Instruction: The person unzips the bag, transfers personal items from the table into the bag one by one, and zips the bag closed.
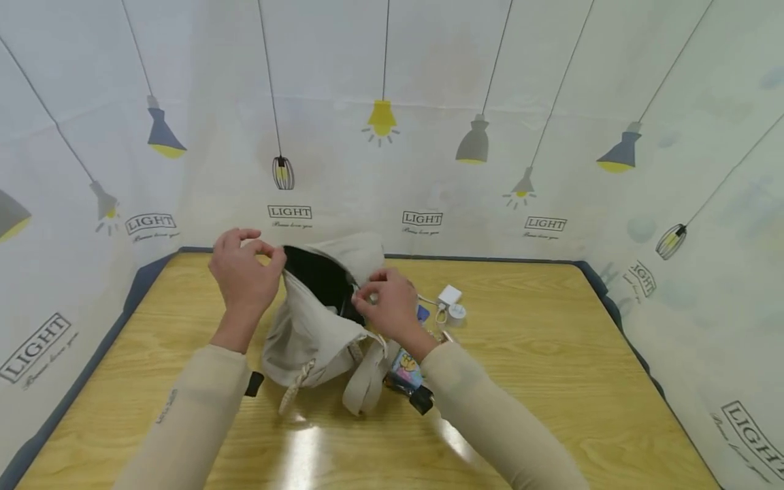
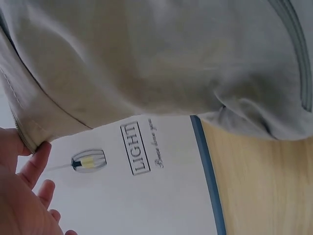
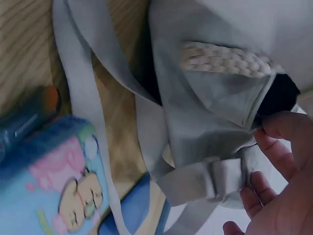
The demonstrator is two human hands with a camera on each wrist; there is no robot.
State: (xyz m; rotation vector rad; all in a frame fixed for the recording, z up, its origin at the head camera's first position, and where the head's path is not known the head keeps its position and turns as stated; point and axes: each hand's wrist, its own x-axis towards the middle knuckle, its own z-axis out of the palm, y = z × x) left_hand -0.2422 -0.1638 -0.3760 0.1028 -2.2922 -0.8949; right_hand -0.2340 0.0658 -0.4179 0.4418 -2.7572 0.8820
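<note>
A cream fabric bag point(image 1: 288, 340) stands on the table with its zippered mouth spread, showing a black lining point(image 1: 321, 275). At the mouth's left end, my left hand point(image 1: 248, 275) pinches the corner between thumb and forefinger; the left wrist view shows this grip on the bag's edge, the other fingers loose. My right hand point(image 1: 395, 306) pinches the opposite end of the zippered edge. In the right wrist view, its thumb and forefinger meet at the zipper beside the dark opening. A braided cord point(image 3: 227, 59) and a wide strap point(image 3: 190, 183) hang off the bag there.
Right of the bag lie a white charger point(image 1: 449, 296) with a cable, a round white item point(image 1: 456, 314) and a blue flat item point(image 1: 422, 313). A cartoon-printed pouch point(image 1: 405, 367) sits under my right forearm. Printed curtains point(image 1: 343, 170) surround the wooden table point(image 1: 539, 381).
</note>
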